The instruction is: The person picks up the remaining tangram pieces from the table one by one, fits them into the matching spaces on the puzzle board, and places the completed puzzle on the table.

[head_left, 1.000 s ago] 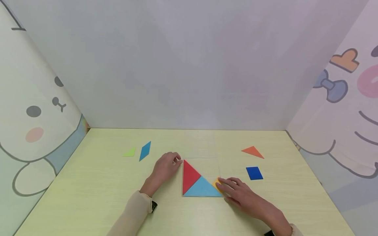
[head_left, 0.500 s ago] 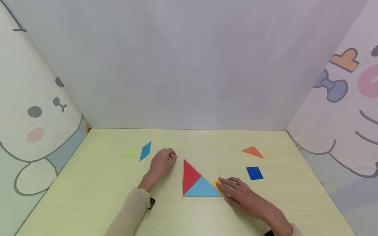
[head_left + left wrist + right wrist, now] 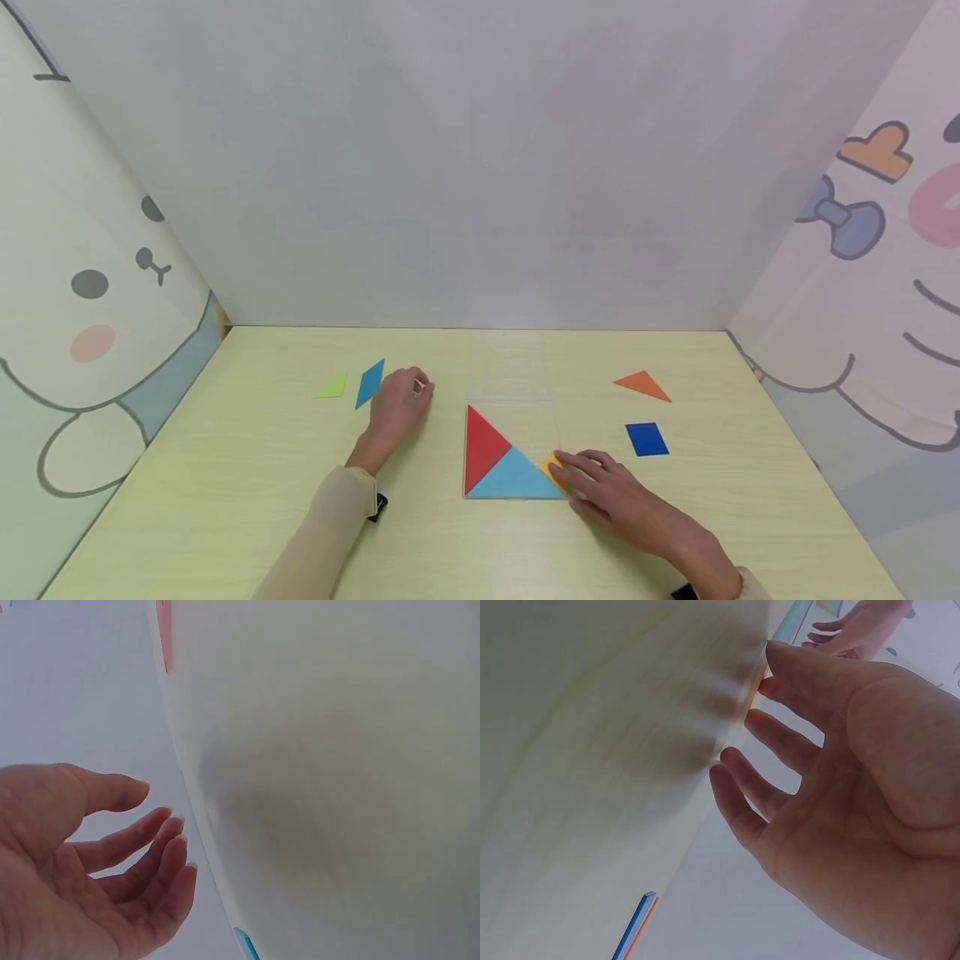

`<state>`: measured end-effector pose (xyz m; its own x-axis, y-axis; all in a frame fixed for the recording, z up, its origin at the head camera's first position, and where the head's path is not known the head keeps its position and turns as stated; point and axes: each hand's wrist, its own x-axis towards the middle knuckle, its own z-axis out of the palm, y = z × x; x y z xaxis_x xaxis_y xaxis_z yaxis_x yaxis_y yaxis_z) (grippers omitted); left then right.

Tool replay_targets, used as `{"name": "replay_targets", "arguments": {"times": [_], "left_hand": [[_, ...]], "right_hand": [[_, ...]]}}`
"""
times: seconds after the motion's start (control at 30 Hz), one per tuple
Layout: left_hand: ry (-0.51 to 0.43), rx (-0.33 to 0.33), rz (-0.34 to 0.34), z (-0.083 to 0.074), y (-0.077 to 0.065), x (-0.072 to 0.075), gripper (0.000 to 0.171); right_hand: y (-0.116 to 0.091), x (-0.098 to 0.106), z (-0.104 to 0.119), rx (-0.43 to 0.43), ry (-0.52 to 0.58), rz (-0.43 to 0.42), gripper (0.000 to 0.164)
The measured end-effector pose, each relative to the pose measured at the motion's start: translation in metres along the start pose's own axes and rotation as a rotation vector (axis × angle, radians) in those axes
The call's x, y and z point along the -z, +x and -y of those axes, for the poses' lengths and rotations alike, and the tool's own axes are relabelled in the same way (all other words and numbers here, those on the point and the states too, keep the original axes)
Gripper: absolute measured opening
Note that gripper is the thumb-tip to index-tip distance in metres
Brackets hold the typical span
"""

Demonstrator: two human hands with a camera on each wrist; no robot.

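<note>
A red triangle point(image 3: 482, 450) and a light blue triangle point(image 3: 517, 477) lie edge to edge flat on the table. Against the light blue one's sloping side is a yellow piece point(image 3: 549, 465), mostly covered by the fingers of my right hand point(image 3: 618, 500), which rest on it with relaxed, slightly bent fingers. My left hand point(image 3: 393, 410) is over the table beside a blue parallelogram point(image 3: 368, 385), overlapping its lower right edge in the head view. In the left wrist view, the left thumb point(image 3: 116, 792) stands apart from loosely curled fingers, with nothing between them.
A lime-green triangle point(image 3: 332, 387) lies at the far left. To the right are an orange triangle point(image 3: 642, 384) and a dark blue four-sided piece point(image 3: 646, 439). A pale wall point(image 3: 480, 208) bounds the table's back, and printed panels flank both sides.
My left hand has moved left and slightly away from me, from beside the red triangle's top to the blue parallelogram. My right hand has stayed on the yellow piece.
</note>
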<state>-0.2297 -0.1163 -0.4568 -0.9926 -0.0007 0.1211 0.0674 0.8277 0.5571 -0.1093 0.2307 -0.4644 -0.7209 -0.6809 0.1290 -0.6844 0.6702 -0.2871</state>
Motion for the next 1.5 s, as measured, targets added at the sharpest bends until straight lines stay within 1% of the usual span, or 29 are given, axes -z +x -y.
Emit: {"name": "replay_targets", "arguments": {"times": [0.07, 0.23, 0.37, 0.47, 0.63, 0.73, 0.9, 1.03, 1.2, 1.3, 1.5], "left_hand": [[0.004, 0.008, -0.007, 0.003, 0.002, -0.001, 0.018], [0.015, 0.011, -0.014, 0.009, 0.005, 0.001, 0.023], [-0.002, 0.012, -0.021, 0.011, 0.006, 0.005, 0.024], [-0.014, 0.026, -0.012, 0.013, 0.006, 0.008, 0.027], [-0.004, 0.043, 0.014, 0.017, 0.009, 0.012, 0.032], [0.021, 0.055, 0.019, 0.02, 0.01, 0.014, 0.034], [0.064, 0.1, 0.024, 0.024, 0.013, 0.016, 0.036], [0.095, 0.123, 0.032, 0.029, 0.014, 0.017, 0.038], [0.119, 0.138, 0.043, 0.034, 0.016, 0.02, 0.04], [0.13, 0.135, 0.051, 0.036, 0.018, 0.022, 0.04], [0.147, 0.139, 0.072, 0.04, 0.02, 0.025, 0.035]], "right_hand": [[0.0, 0.0, -0.001, 0.006, -0.002, -0.005, 0.054], [0.001, -0.002, -0.004, 0.053, -0.023, -0.039, 0.053], [0.001, -0.002, -0.003, 0.059, -0.022, -0.048, 0.054], [0.001, -0.002, -0.003, 0.059, -0.023, -0.053, 0.055], [0.0, -0.002, -0.003, 0.06, -0.025, -0.059, 0.055], [0.0, -0.002, -0.002, 0.055, -0.022, -0.057, 0.055], [0.0, -0.002, -0.002, 0.045, -0.019, -0.05, 0.055], [0.0, -0.002, -0.002, 0.042, -0.019, -0.045, 0.055], [-0.001, -0.001, -0.001, 0.037, -0.011, -0.038, 0.055], [0.0, -0.001, -0.002, 0.035, -0.011, -0.037, 0.055], [-0.001, -0.001, -0.001, 0.029, -0.003, -0.038, 0.055]]}}
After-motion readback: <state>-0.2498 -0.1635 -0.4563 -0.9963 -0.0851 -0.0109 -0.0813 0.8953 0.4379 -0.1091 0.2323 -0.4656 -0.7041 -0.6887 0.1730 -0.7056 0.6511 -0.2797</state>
